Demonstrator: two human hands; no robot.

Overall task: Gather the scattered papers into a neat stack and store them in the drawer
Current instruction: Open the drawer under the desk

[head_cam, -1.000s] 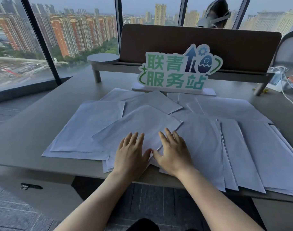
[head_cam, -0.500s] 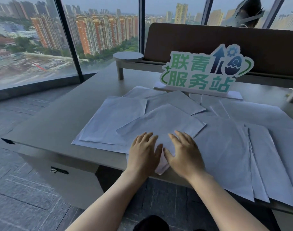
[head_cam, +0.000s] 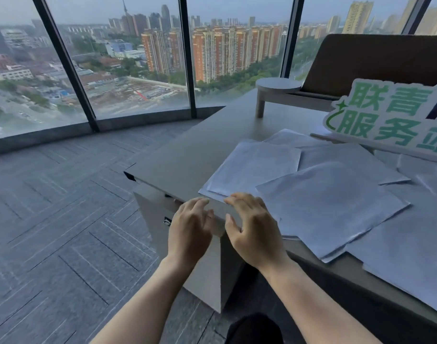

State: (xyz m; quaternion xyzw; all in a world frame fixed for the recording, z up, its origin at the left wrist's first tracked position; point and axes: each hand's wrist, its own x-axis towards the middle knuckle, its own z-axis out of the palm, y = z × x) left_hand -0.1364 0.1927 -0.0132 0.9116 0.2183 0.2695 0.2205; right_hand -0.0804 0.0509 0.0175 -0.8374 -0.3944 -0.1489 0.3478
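Since the earlier frame both hands had shifted left off the papers [head_cam: 324,202], which lay scattered at centre right on the desk [head_cam: 187,160], the left hand [head_cam: 190,229] and right hand [head_cam: 254,232] hovering released, grasping nothing, above the closed drawer [head_cam: 160,207], probably to open it.

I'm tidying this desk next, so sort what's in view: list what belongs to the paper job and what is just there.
Belongs to the job:
- scattered white papers
- drawer cabinet under the desk's left end
- left hand and right hand, both empty

Just there:
- green-lettered sign
- grey desk shelf
- brown divider panel
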